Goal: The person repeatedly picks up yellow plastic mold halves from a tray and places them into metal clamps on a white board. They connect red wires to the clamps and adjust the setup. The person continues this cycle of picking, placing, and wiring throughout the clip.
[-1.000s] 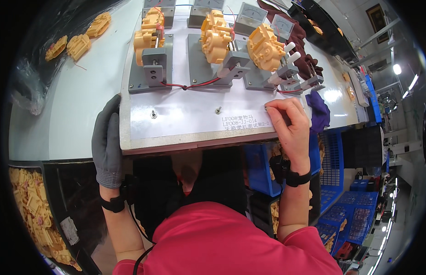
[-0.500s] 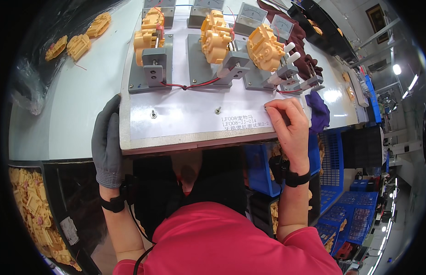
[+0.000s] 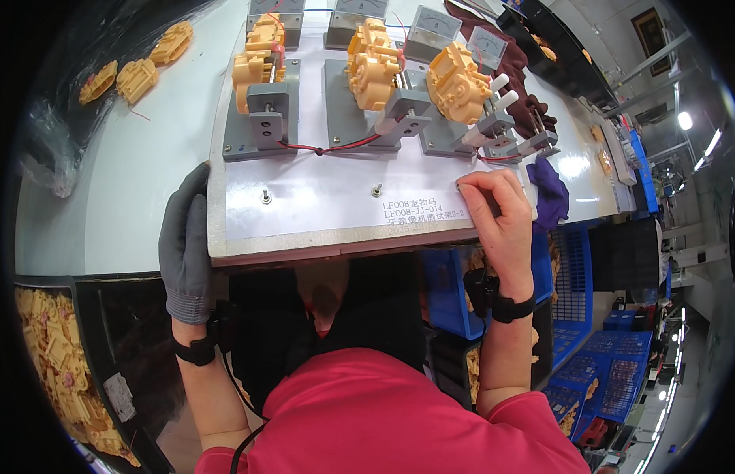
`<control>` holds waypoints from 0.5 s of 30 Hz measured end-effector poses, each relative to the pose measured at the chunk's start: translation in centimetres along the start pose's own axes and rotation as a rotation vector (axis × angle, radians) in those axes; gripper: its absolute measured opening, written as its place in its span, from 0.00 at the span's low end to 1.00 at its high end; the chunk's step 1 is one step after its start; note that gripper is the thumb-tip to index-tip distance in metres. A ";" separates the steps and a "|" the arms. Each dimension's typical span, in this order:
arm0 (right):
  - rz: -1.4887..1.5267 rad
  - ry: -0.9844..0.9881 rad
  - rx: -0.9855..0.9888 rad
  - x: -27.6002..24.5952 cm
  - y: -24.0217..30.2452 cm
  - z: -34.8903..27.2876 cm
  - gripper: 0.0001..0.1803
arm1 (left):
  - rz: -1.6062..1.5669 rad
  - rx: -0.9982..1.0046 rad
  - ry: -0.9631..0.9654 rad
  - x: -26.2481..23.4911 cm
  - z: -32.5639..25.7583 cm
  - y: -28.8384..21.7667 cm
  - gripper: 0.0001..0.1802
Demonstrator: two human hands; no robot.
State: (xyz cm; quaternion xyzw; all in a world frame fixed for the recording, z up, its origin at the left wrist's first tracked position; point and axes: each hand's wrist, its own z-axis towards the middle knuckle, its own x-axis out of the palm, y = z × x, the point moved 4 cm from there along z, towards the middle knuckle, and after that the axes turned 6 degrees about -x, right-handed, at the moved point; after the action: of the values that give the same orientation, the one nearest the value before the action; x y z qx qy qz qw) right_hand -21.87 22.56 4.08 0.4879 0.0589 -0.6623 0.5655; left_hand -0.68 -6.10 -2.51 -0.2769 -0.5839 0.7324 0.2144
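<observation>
My left hand, in a grey glove, rests against the left edge of a white-topped test board, its fingers stretched out and together. My bare right hand pinches a small toggle switch at the board's right front; the fingertips mostly hide it. Two more metal toggle switches, one at the left and one in the middle, stand in the same row. Behind them, grey fixtures hold three yellow plastic gearbox housings: left, middle and right. Red and black wires link the fixtures.
Several analog meters line the board's back. A purple cloth and a brown cloth lie at the right. Loose yellow housings sit at the far left beside clear plastic. Blue crates and a black bin stand below.
</observation>
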 end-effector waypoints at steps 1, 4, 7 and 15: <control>0.000 0.000 -0.002 0.0 0.0 0.0 0.05 | 0.002 -0.001 0.000 0.0 0.0 0.0 0.21; 0.007 -0.002 0.000 0.0 0.1 0.0 0.05 | -0.003 0.001 -0.001 0.0 0.0 0.0 0.21; 0.001 -0.001 -0.003 0.0 0.0 0.0 0.05 | -0.003 0.003 0.002 0.1 0.0 -0.2 0.21; 0.003 0.002 0.000 0.0 0.1 0.0 0.04 | -0.013 -0.007 0.000 0.0 -0.1 -0.1 0.21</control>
State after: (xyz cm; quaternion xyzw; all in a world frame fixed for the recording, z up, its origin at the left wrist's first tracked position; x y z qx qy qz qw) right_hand -21.83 22.53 4.11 0.4888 0.0587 -0.6608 0.5666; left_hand -0.67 -6.00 -2.40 -0.2740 -0.5881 0.7290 0.2182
